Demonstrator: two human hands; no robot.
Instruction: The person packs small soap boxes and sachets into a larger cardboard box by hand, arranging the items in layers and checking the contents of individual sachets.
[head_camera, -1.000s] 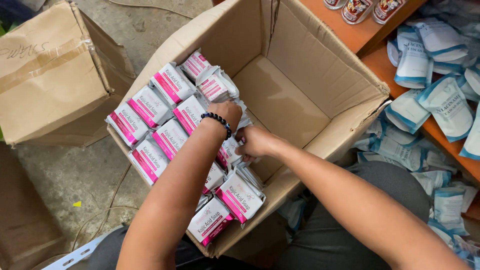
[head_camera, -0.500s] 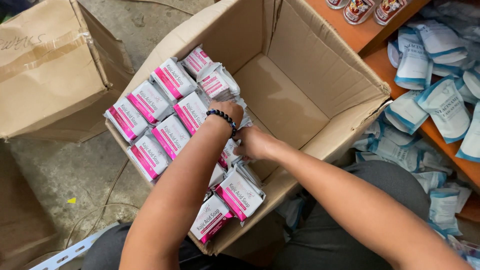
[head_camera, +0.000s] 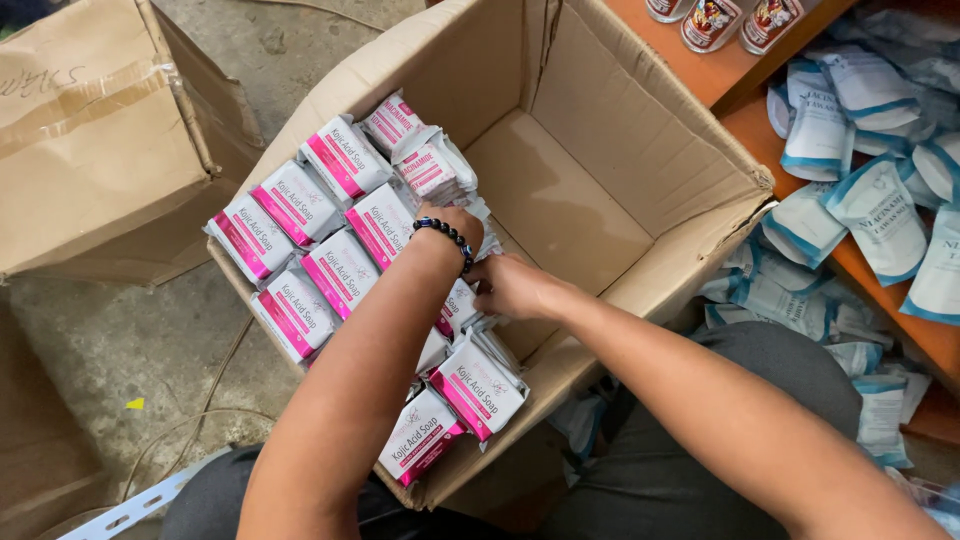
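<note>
**Both hands deep among soap packets in an open carton**

The left hand (head_camera: 455, 225), a black bead bracelet (head_camera: 447, 236) at its wrist, dips into the open brown cardboard box (head_camera: 640, 130), its fingers curled down out of sight between the white-and-pink wrapped soap packets (head_camera: 340, 270); I cannot tell whether they pinch anything. The right hand (head_camera: 510, 285) lies just beside it, fingers bent and pressed together against a packet (head_camera: 462, 303) wedged upright in the row, thumb side touching the left wrist. More packets stand in rows to the far side of the left fingers and below both hands. Beyond the right fingers the box floor is bare cardboard. Blue-and-white plastic pouches (head_camera: 880, 210) lie on an orange shelf (head_camera: 940, 340), well apart from the hands. A second closed cardboard box (head_camera: 100, 150) sits outside the first.
</note>
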